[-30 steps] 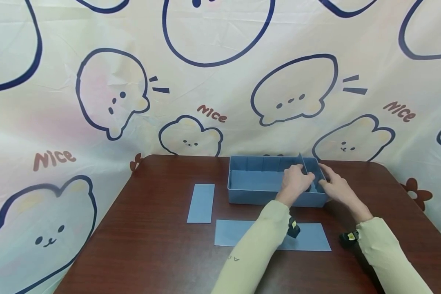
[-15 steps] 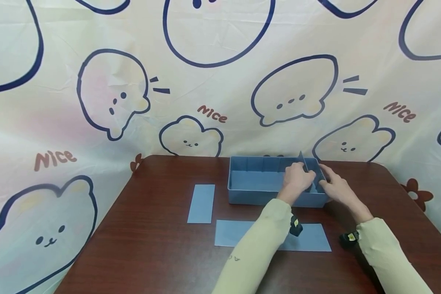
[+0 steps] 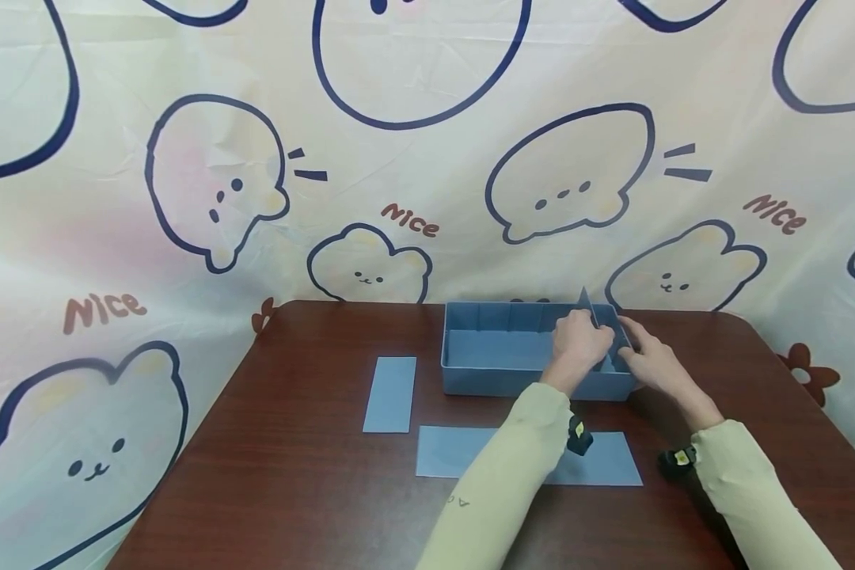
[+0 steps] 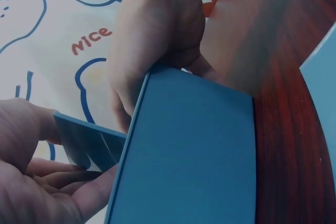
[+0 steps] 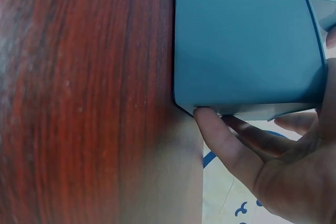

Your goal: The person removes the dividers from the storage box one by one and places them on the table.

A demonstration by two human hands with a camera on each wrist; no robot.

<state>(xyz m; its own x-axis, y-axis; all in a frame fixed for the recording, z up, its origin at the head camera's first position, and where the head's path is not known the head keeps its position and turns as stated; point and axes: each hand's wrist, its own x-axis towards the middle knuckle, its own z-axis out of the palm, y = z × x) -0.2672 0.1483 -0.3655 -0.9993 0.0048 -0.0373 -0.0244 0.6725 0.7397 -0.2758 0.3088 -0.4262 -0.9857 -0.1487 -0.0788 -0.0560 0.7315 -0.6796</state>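
A blue open box [image 3: 499, 382] stands toward the table's far side. My left hand [image 3: 582, 339] reaches into it and pinches a thin blue divider [image 3: 585, 299] close to the right end. The divider's upper corner juts above the rim; its lower edge is hidden. In the left wrist view, thumb and fingers of the left hand [image 4: 37, 171] lie on both sides of the divider [image 4: 92, 137]. My right hand [image 3: 657, 362] grips the box's right end wall. Fingers of that hand [image 5: 294, 177] press the outside of the end wall in the right wrist view.
A small blue rectangular panel [image 3: 389, 394] lies flat left of the box. Nearer to me lies a longer blue panel [image 3: 606, 459], partly covered by the left forearm. A patterned cloth [image 3: 413, 158] hangs behind the brown table [image 3: 285, 459].
My left hand has shifted slightly up and to the right, and the divider's corner stands a little higher above the rim. The right hand and the box stay in place.
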